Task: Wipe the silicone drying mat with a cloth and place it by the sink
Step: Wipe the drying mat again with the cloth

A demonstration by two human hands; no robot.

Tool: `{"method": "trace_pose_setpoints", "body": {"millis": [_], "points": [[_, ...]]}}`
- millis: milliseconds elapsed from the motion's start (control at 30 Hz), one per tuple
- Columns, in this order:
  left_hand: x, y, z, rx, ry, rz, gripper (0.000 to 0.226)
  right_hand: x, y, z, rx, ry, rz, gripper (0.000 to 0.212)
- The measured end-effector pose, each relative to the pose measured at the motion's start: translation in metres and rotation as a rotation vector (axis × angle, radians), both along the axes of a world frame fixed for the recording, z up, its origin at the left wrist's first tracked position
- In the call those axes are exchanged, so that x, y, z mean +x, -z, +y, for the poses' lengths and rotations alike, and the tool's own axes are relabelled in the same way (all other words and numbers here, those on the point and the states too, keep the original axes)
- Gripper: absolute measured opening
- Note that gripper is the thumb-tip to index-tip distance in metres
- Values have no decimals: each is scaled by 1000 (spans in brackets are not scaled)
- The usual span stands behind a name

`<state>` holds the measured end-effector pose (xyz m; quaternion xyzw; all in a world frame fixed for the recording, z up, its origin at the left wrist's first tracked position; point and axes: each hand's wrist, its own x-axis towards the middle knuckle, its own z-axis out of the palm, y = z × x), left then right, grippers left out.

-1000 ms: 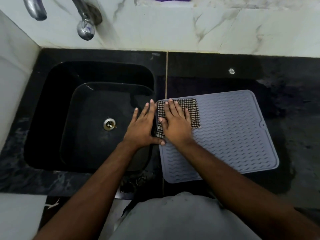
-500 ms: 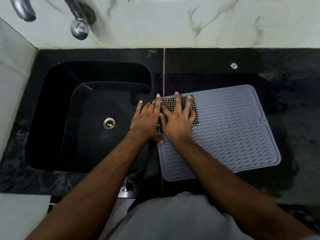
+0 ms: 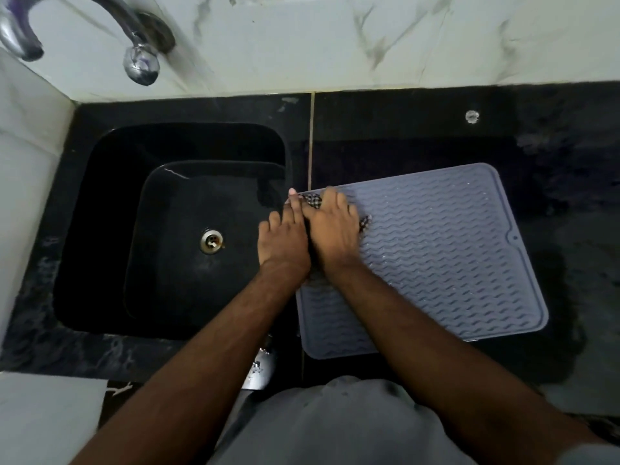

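Hands gathering a cloth on a drying mat beside a black sink

The black countertop (image 3: 419, 129) carries the black sink (image 3: 100, 229) at left, with a chrome tap (image 3: 134, 45) above on the marble wall; the grey silicone drying mat (image 3: 453, 263) lies flat just right of the sink, slightly askew; the right hand (image 3: 335, 234) curls over the bunched checked cloth (image 3: 313, 199) at the mat's far left corner, gripping it; the left hand (image 3: 285, 239) lies flat alongside, touching it, fingers straight on the mat's left edge.
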<state>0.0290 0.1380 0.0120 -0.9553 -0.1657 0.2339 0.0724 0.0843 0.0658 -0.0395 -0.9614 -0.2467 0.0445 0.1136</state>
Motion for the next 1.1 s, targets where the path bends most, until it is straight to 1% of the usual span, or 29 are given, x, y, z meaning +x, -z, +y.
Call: {"method": "trace_pose_setpoints", "body": {"millis": [33,133,167,233,300,333,467,600,667,733,833,867,933,1000,1033,1100], "points": [[3,-1,-5,21,-19,5,127,4,-1,1,2,-12,-14,31],[5,-6,-10,64,-16,93,129,11,-3,-4,10,-20,-44,30],[5,-7,-11,85,-5,116,127,12,-4,-6,8,-10,-59,30],[7,-8,-15,129,32,149,113,17,-6,-14,-8,5,-74,31],[12,-11,-21,163,73,186,93,24,-7,-27,-36,19,-71,36],[14,-12,-23,181,88,206,88,30,-7,-37,-55,31,-66,40],[18,-16,-28,229,97,255,87,53,-11,-78,-105,72,-38,45],[23,-18,-36,280,131,292,76,74,-16,-128,-202,110,-83,52],[24,-17,-39,311,154,308,74,85,-17,-154,-225,145,-98,55],[23,-17,-40,337,179,303,75,95,-16,-178,-232,206,-128,54],[19,-18,-37,336,193,286,78,108,-17,-206,-280,321,-179,46],[16,-17,-34,333,196,276,78,112,-19,-214,-279,373,-182,42],[13,-13,-29,333,217,246,80,120,-28,-228,-217,478,-114,37],[11,-10,-26,325,234,212,79,127,-36,-237,-136,551,-75,37],[10,-9,-25,320,242,191,77,128,-41,-238,-105,576,-115,41],[9,-8,-22,308,258,168,73,122,-54,-231,-82,582,-252,59]]}}
